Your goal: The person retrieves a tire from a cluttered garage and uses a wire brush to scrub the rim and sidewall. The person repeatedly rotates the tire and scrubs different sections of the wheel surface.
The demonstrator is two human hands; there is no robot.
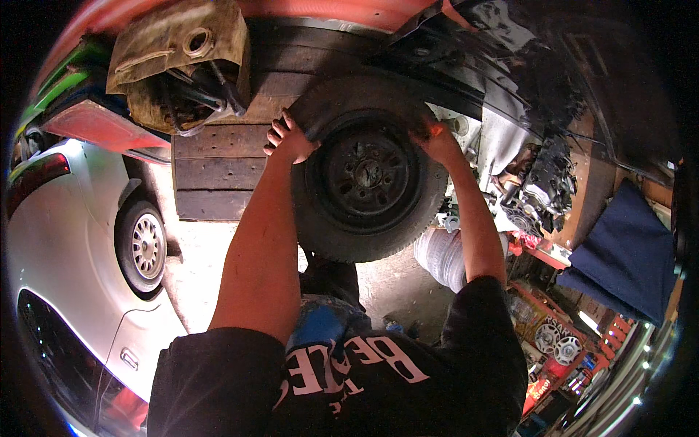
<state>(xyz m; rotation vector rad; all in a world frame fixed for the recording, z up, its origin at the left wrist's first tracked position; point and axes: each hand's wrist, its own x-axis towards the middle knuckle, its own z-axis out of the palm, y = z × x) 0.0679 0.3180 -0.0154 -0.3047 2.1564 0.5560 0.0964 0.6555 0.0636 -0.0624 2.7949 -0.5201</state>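
Observation:
A car wheel [370,175] with a black tyre and a dark steel rim is held up in front of me, its face with the hub holes toward me. My left hand [291,142] grips the tyre at its upper left, the fingers bent over the edge. At the upper right, my right hand [439,143] is closed on the tyre; most of its fingers are in shadow. Behind the wheel's top stands a dark wooden plank bench [218,164]. Whether the tyre touches the bench, I cannot tell.
A worn tan bag [178,62] with dark tools lies on the bench. At left stands a white car [80,247]. Engine parts [542,182] and a dark blue cloth [626,251] are at right. A grey ribbed cylindrical thing [440,258] sits below my right forearm.

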